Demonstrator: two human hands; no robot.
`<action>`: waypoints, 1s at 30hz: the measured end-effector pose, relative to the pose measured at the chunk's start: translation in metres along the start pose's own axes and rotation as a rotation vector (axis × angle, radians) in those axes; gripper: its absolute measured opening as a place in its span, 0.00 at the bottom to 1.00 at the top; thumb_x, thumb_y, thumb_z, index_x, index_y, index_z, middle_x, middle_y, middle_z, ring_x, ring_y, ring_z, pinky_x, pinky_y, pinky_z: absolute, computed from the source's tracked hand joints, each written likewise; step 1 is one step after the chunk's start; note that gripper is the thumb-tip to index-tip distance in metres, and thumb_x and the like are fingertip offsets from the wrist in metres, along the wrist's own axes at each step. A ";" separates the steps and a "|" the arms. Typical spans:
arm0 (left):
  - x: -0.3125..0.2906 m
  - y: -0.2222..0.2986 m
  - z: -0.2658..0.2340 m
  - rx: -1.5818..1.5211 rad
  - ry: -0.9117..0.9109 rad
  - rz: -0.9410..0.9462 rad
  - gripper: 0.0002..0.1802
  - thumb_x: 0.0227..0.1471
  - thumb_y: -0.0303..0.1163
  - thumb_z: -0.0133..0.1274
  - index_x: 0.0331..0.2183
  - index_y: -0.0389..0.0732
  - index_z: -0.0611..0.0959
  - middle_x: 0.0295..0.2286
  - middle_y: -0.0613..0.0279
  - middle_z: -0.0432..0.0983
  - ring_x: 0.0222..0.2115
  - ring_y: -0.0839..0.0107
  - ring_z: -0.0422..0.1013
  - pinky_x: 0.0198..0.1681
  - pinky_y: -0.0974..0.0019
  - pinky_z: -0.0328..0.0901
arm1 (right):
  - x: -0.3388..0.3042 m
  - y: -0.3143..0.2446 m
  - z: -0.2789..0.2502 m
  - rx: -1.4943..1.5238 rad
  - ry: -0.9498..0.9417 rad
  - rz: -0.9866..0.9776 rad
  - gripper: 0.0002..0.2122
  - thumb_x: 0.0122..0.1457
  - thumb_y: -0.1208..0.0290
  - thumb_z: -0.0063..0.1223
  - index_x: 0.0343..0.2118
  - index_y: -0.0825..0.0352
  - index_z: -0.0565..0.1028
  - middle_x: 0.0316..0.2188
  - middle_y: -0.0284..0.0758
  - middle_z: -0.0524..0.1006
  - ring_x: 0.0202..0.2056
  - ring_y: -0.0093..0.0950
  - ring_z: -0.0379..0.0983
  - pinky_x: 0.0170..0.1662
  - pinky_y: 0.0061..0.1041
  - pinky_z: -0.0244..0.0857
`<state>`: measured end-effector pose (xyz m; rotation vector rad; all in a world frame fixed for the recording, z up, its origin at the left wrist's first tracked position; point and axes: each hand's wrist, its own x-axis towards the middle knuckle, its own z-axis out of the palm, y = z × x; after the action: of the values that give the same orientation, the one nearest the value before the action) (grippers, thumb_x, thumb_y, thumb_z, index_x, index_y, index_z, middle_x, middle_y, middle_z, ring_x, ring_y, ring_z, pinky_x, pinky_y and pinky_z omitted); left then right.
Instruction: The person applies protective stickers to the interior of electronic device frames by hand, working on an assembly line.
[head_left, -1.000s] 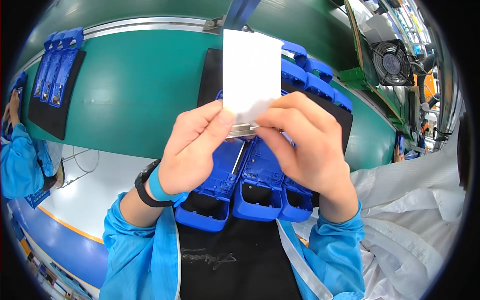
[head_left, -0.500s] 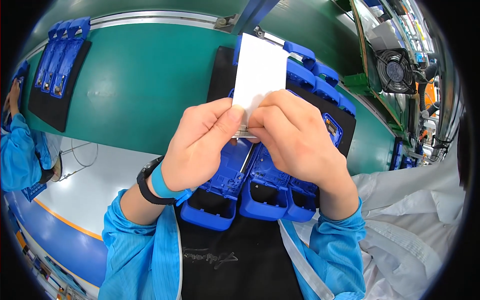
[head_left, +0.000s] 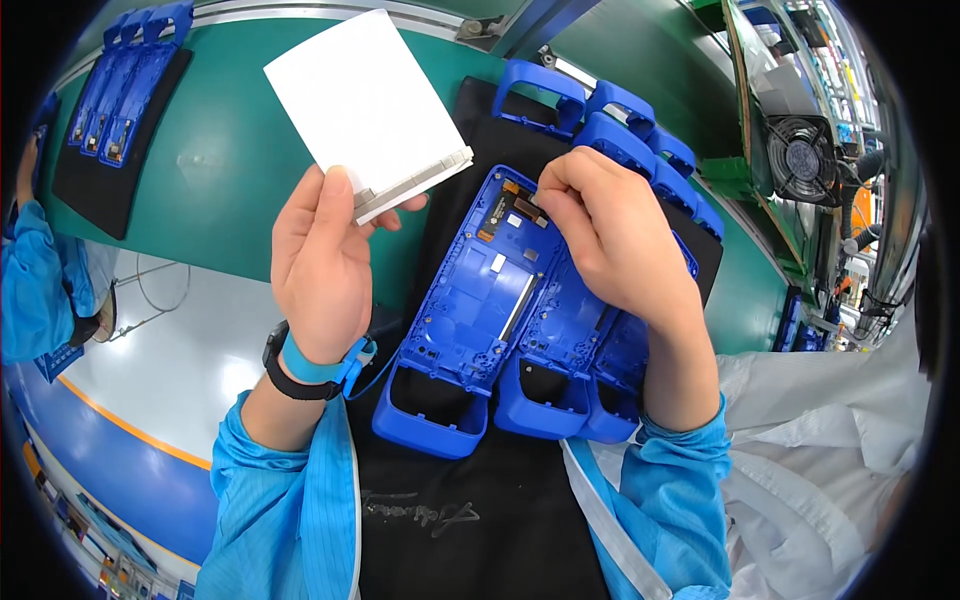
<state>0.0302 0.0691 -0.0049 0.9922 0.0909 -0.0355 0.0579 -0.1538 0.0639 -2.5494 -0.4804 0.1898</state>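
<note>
I saw the person's forearms (head_left: 685, 375) stretched forward: the left grip (head_left: 320, 265) upright, thumb (head_left: 333, 205) pinching against fingers (head_left: 298, 210), the right grip (head_left: 625, 235) arched downward, fingertips (head_left: 556, 198) drawn together.

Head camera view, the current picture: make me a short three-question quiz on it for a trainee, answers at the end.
1. Which hand holds the white sheet?
2. True or false: both hands are touching the white sheet.
3. Pick the colour of the fan: A red, B black, C yellow.

Key:
1. The left hand.
2. False; the right hand is over a blue housing.
3. B.
</note>
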 end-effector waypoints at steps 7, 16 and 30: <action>-0.008 -0.008 -0.006 -0.012 -0.015 -0.027 0.19 0.65 0.37 0.37 0.45 0.31 0.75 0.38 0.50 0.79 0.35 0.66 0.75 0.37 0.68 0.63 | -0.003 -0.008 0.005 -0.051 -0.122 0.011 0.03 0.55 0.77 0.51 0.28 0.71 0.72 0.27 0.42 0.73 0.29 0.41 0.71 0.34 0.34 0.64; -0.007 -0.008 -0.005 -0.016 -0.046 -0.027 0.20 0.65 0.37 0.37 0.45 0.31 0.75 0.38 0.50 0.79 0.35 0.67 0.75 0.36 0.69 0.63 | -0.001 -0.013 0.007 -0.114 -0.169 0.078 0.05 0.56 0.75 0.50 0.28 0.71 0.73 0.27 0.42 0.74 0.30 0.42 0.71 0.35 0.36 0.64; -0.006 -0.007 -0.005 -0.030 -0.090 -0.009 0.20 0.66 0.37 0.36 0.45 0.31 0.75 0.38 0.51 0.79 0.35 0.68 0.75 0.36 0.69 0.64 | -0.002 -0.017 0.015 -0.232 -0.126 0.065 0.05 0.55 0.74 0.52 0.28 0.70 0.74 0.27 0.41 0.74 0.31 0.41 0.72 0.36 0.36 0.65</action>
<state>0.0239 0.0695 -0.0129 0.9586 0.0133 -0.0866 0.0477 -0.1338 0.0602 -2.7944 -0.4919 0.3379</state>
